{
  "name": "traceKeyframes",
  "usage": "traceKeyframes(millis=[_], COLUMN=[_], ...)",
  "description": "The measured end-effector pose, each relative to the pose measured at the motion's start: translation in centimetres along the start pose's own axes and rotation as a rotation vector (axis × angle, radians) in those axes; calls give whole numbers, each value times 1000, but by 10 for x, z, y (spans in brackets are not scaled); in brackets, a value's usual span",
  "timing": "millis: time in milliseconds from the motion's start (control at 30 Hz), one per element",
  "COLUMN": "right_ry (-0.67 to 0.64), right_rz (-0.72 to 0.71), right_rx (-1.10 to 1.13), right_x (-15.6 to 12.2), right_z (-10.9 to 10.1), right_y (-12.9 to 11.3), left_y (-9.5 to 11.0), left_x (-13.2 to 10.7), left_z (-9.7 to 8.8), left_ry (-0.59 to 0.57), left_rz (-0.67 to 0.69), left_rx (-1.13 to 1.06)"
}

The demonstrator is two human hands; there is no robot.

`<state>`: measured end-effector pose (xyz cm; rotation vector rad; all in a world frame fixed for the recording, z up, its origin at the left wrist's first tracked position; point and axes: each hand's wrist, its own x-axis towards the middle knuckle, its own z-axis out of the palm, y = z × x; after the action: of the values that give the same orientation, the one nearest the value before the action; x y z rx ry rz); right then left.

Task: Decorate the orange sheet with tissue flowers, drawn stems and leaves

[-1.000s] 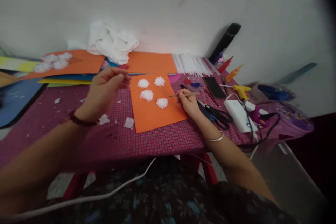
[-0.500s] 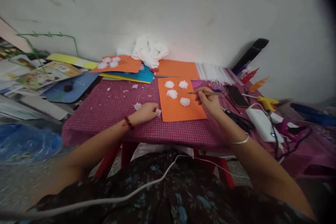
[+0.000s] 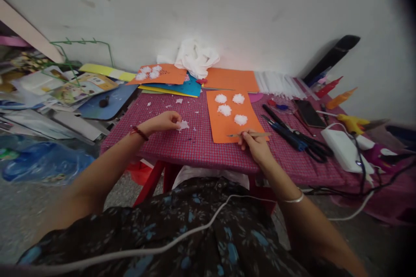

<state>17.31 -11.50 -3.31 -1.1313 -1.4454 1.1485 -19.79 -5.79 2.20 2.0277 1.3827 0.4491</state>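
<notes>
Brush [image 3: 261, 134], or possibly pencil, gripped in right hand [image 3: 256, 146], tip over orange sheet [image 3: 222, 126]; left hand [image 3: 165, 121] pinching paper scrap [image 3: 184, 125] beside it; best done with light grip, tip clear of white tufts [image 3: 241, 120], sheet flat.

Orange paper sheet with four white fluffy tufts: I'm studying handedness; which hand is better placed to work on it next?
Right, probably: the right hand holds a thin brown pencil-like tool over the orange sheet, while the left hand is off it, at a white paper scrap.
</notes>
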Motion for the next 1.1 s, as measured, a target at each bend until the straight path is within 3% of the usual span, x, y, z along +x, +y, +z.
traceKeyframes(millis=[200, 400, 467, 567, 667, 733, 933, 1000, 1100], right_ry=[-36, -33, -28, -26, -32, -27, -22, -20, -19], right_rz=[-14, -10, -9, 7, 19, 7, -1, 16, 28], right_rx=[-38, -40, -50, -65, -75, -82, -114, -104, -113], right_x=[-2, -4, -5, -6, -7, -8, -10, -11, -13], right_z=[-2, -1, -1, -2, -1, -1, -2, -2, -2], right_y=[0, -2, -2, -4, -6, -7, -5, -7, -10], left_y=[0, 0, 1, 1, -3, -7, -23, -29, -40], left_x=[23, 14, 9, 13, 36, 59, 115, 118, 104], left_z=[8, 13, 5, -25, -60, -73, -64, -64, -70], left_ry=[-27, -8, 39, 151, 238, 250, 198, 228, 261], left_rz=[98, 84, 55, -13, -81, -113, -170, -170, -156], left_rx=[54, 7, -30, -73, -68, -44, 85, 136, 193])
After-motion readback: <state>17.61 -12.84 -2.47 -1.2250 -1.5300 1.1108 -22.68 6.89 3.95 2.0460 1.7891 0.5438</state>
